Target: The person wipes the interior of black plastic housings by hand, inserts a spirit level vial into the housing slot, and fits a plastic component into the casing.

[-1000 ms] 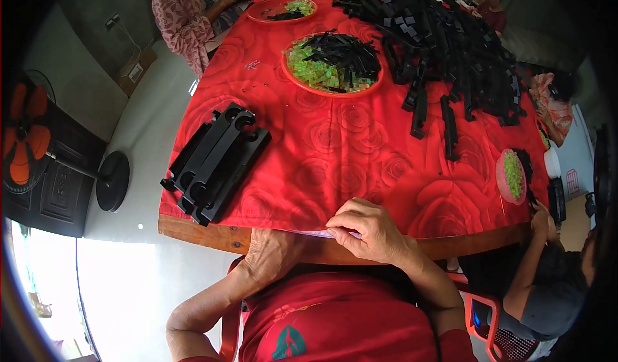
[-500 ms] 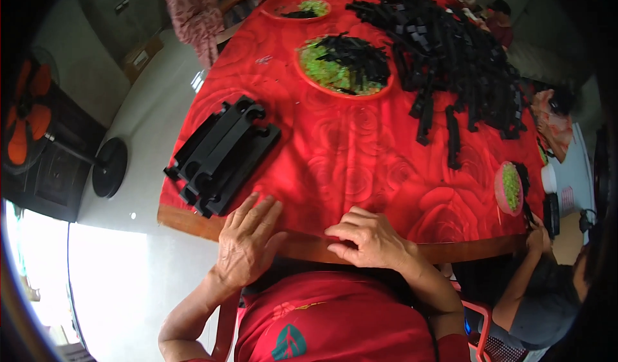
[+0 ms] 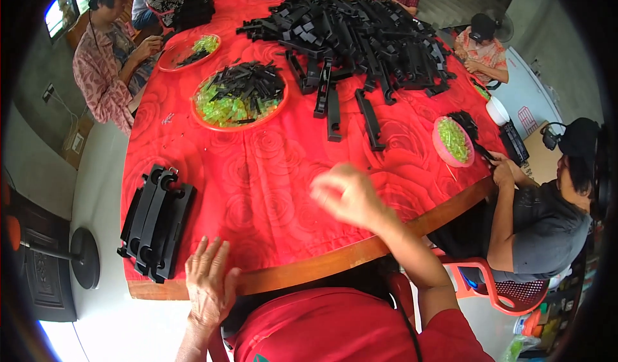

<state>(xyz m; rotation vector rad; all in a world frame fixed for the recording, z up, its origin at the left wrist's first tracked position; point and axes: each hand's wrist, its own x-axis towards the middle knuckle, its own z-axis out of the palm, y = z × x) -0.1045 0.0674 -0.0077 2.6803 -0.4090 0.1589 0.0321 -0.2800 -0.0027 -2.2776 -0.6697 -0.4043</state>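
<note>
My left hand [image 3: 207, 278] rests at the table's front edge, fingers stretched out, holding nothing. Beside it, to the left, lies a small stack of long black plastic parts [image 3: 158, 223] with rounded notches at their ends. My right hand [image 3: 346, 196] is over the red tablecloth, slightly blurred, with its fingers loosely bent and apart and nothing visible in them. Beyond it lie several loose black parts, one a notched bar [image 3: 369, 120], in front of a large heap of black parts [image 3: 360, 37].
An orange-rimmed tray [image 3: 238, 125] holds yellow-green pieces and black strips; a similar tray [image 3: 168, 66] stands farther left. A pink bowl [image 3: 440, 148] of green pieces is at the right. Co-workers sit around the table, one in a dark shirt [image 3: 541, 223] close by on the right.
The view has turned right and up. My right hand has lifted from the table edge and reached forward over the cloth. My left hand stays near the edge beside the stack.
</note>
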